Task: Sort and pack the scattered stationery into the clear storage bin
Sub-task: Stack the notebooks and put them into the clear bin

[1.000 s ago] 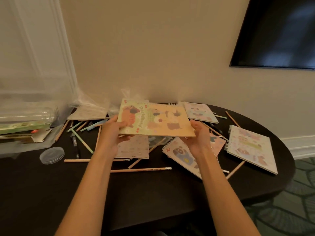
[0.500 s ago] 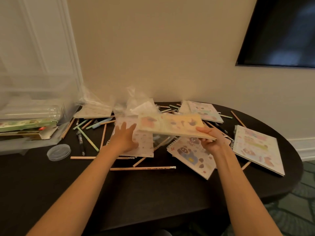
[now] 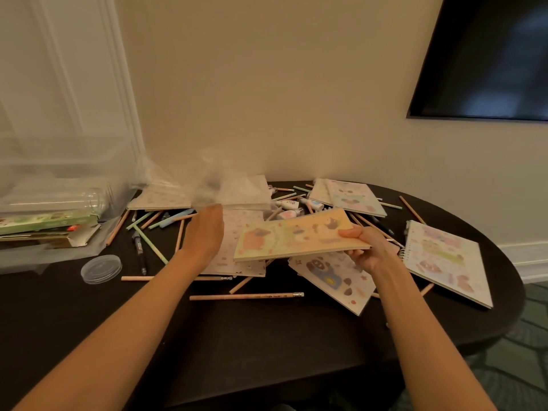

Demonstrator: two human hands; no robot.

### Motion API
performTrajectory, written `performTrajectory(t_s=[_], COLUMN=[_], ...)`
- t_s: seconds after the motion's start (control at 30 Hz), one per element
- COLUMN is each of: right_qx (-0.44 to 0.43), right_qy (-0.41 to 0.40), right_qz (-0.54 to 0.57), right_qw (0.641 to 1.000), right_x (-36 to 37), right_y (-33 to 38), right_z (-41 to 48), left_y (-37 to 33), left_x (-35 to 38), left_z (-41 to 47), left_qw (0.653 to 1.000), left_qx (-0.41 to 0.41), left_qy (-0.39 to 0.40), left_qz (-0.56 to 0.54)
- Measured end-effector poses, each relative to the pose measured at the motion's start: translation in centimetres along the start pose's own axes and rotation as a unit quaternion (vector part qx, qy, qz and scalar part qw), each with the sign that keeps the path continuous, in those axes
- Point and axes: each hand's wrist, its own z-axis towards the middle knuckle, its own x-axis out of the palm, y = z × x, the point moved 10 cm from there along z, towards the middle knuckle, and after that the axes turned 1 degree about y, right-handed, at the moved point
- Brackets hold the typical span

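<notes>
The yellow cartoon-print notebook (image 3: 299,234), gripped at both ends a second ago, is now pinched at its right end by the right hand (image 3: 366,247) alone, at frame centre above the dark oval table (image 3: 267,336). The left hand (image 3: 204,232) has been released and is spread open, empty, over a pale patterned notebook (image 3: 237,256) beneath. Packing is judged under way, the clear plastic storage bin (image 3: 59,179) at left already holding items.

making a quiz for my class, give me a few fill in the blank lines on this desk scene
1. The yellow notebook is held by the ____ hand.
2. The left hand reaches toward a crinkled clear ____.
3. The round clear lid lies on the table, just in front of the clear storage ____.

Missing words: right; plastic bag; bin
</notes>
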Motion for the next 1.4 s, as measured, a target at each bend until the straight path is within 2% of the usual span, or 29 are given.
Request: performTrajectory(t_s=[0.17, 0.33, 0.5, 0.6, 0.73, 0.87, 0.97, 1.03, 1.1, 1.3, 1.4], right_qx=[0.042, -0.036, -0.093, -0.090, -0.028, -0.016, -0.092, -0.155, -0.165, -0.064, -0.051], right_qy=[0.011, -0.075, -0.125, -0.091, -0.024, -0.075, -0.089, -0.050, -0.014, 0.000, 0.031], right_qz=[-0.003, 0.077, 0.031, -0.009, -0.028, -0.114, -0.147, -0.160, -0.166, -0.207, -0.156], right_qw=[0.999, 0.994, 0.987, 0.992, 0.999, 0.991, 0.981, 0.974, 0.972, 0.976, 0.986], right_x=[0.5, 0.8, 3.0, 5.8, 7.7, 5.7, 6.1, 7.5, 8.3, 8.1, 8.4], right_y=[-0.4, 0.6, -0.4, -1.7, -2.8, -2.8, -1.5, -0.2, 0.5, -0.8, -1.3], right_z=[-0.3, -1.5, -1.2, -0.3, -0.4, -0.8, -1.3, -1.8, -1.7, 0.3, 0.6], left_y=[-1.2, -2.6, -4.8, -5.8, -4.6, -4.0, -4.5, -4.6, -5.0, -5.7, -5.8], left_x=[-1.2, -1.0, -0.3, 0.6, 2.0, 2.5, 4.4, 4.8, 4.4, 2.9, 2.3], left_z=[0.6, -0.2, -1.5, -2.1, -2.6, -2.2, -1.2, -0.7, -0.6, -0.4, -0.6], left_qw=[0.999, 0.995, 0.990, 0.986, 0.991, 0.991, 0.983, 0.985, 0.989, 0.996, 0.998], left_qx=[0.041, 0.094, 0.126, 0.138, 0.102, 0.046, 0.048, 0.032, 0.019, 0.037, 0.051], left_qy=[-0.012, 0.015, 0.037, 0.055, 0.077, 0.114, 0.152, 0.146, 0.130, 0.071, 0.044], left_qz=[-0.005, -0.015, -0.052, -0.070, -0.048, 0.047, 0.089, 0.091, 0.071, 0.047, 0.012])
